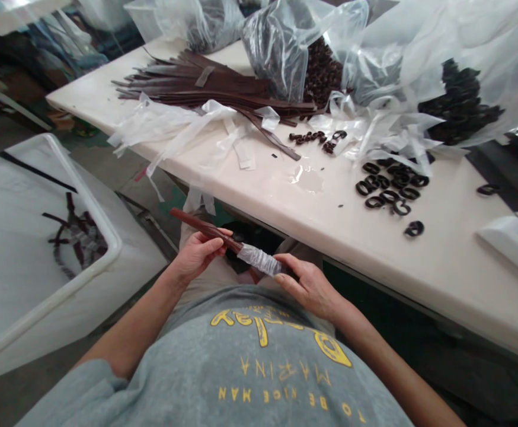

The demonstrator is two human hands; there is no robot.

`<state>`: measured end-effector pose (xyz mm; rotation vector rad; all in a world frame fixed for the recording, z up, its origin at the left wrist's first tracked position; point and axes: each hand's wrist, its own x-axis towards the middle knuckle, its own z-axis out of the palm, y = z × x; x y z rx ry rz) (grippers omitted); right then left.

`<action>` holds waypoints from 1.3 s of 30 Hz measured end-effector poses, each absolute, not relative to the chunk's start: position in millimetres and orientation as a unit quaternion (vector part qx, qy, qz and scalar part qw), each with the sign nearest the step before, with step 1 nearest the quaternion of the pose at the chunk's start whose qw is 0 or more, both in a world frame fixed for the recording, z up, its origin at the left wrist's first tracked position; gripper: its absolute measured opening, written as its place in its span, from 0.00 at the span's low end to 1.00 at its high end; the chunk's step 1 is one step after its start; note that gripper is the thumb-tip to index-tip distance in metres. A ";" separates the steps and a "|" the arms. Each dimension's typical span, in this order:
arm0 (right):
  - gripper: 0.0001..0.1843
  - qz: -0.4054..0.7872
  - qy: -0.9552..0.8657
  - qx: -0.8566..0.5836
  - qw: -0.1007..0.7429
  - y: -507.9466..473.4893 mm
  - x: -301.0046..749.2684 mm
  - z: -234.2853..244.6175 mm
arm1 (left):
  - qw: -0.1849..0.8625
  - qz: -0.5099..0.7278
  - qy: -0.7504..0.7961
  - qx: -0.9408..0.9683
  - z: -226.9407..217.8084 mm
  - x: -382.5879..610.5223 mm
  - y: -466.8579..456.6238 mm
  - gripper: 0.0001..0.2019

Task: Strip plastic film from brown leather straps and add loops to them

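In front of my lap, below the table's near edge, I hold a bundle of thin brown strips [201,226] with both hands. A clear plastic wrap [259,260] covers the bundle's right part. My left hand [197,254] is closed around the bare brown section, thumb on top. My right hand [307,287] grips the bundle at the wrapped end, fingers curled under it. The bundle slants up to the left, its free tip pointing toward the white bin.
A white table [312,225] carries a pile of brown strips [205,86], torn clear plastic [174,127], loose black rings [390,187] and plastic bags of dark parts [459,101]. A white bin [81,279] at my left holds a few dark straps [76,237].
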<state>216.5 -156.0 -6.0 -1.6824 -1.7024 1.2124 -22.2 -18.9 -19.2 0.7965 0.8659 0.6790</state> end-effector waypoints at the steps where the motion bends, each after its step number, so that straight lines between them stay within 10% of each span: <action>1: 0.18 0.441 -0.620 -0.606 0.232 -154.7 216.1 -4.7 | 0.779 0.312 0.396 0.372 -20.5 -23.0 -19.2 0.18; 13: 0.12 0.509 -0.603 -0.558 0.256 -127.3 190.2 11.8 | 0.696 0.193 0.336 0.604 -0.3 -20.1 -27.6 0.10; 23: 0.23 0.586 -0.504 -0.531 0.348 -134.7 212.1 15.4 | 0.729 0.422 0.382 0.381 -2.3 -23.7 -7.6 0.09; 31: 0.19 0.440 -0.331 -0.537 0.639 -117.3 258.6 56.9 | 0.776 0.424 0.427 0.189 26.8 -32.1 23.1 0.21; 39: 0.04 0.330 -0.263 -0.490 0.762 -83.2 291.3 102.1 | 0.823 0.256 0.413 0.294 -10.7 21.8 -13.2 0.09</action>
